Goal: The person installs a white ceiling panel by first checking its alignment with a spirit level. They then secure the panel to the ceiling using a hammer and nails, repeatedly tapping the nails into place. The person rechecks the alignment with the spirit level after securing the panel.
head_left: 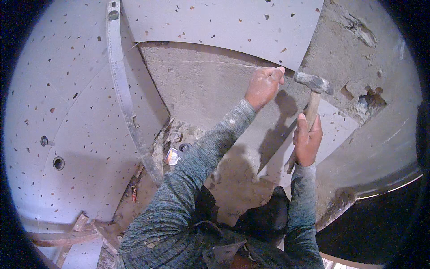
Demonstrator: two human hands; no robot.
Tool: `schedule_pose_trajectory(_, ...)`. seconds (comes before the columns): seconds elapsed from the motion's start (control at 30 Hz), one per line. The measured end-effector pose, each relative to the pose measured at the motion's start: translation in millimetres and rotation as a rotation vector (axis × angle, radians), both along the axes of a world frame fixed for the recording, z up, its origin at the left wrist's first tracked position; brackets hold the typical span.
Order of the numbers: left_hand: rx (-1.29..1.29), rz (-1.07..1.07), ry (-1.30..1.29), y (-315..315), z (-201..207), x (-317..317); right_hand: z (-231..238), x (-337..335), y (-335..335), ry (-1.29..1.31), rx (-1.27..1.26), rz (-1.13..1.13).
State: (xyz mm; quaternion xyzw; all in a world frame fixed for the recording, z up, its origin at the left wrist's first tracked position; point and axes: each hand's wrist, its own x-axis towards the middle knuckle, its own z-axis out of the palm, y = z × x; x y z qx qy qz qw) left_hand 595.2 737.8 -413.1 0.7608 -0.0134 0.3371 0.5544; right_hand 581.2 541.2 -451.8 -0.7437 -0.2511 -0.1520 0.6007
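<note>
My right hand is wrapped round the wooden handle of a hammer. Its worn metal head is up, close to the lower corner of a pale speckled tile. My left hand is closed in a pinch just below that tile's lower edge, left of the hammer head. Whatever its fingers hold is too small or hidden to name. A thin pale line, perhaps a string, crosses the bare grey wall toward this hand. Below the hammer, another speckled tile sits partly behind my right hand.
A long metal level leans against the speckled tiles at left, which have two round holes. Rubble and a small printed packet lie at the wall's foot. A red-handled tool is lower left. Broken hollows mark the right wall.
</note>
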Motion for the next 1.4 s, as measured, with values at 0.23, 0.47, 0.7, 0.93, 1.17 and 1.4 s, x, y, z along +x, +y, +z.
schedule_pose_trajectory(0.23,-0.034,-0.014,-0.014,-1.8,7.5,-7.4,-2.5,-2.0,-1.4,0.014,0.001,-0.007)
schedule_pose_trajectory(0.47,0.223,0.101,-0.338,4.0,-17.9,28.2,-0.6,-2.6,-10.2,0.012,-0.001,-0.015)
schedule_pose_trajectory(0.7,0.213,0.116,-0.366,3.6,-17.1,25.4,7.7,-8.4,-9.8,0.008,-0.014,-0.087)
schedule_pose_trajectory(0.93,0.307,0.319,-0.161,-10.2,-3.7,13.8,12.2,-9.6,-9.8,0.007,0.053,-0.109)
schedule_pose_trajectory(1.17,0.495,0.178,-0.201,8.4,7.9,10.9,12.1,-10.0,-12.3,-0.043,0.035,-0.087)
schedule_pose_trajectory(1.4,0.4,0.464,-0.269,-15.4,-5.7,10.1,17.5,-12.8,-32.4,0.026,0.057,-0.071)
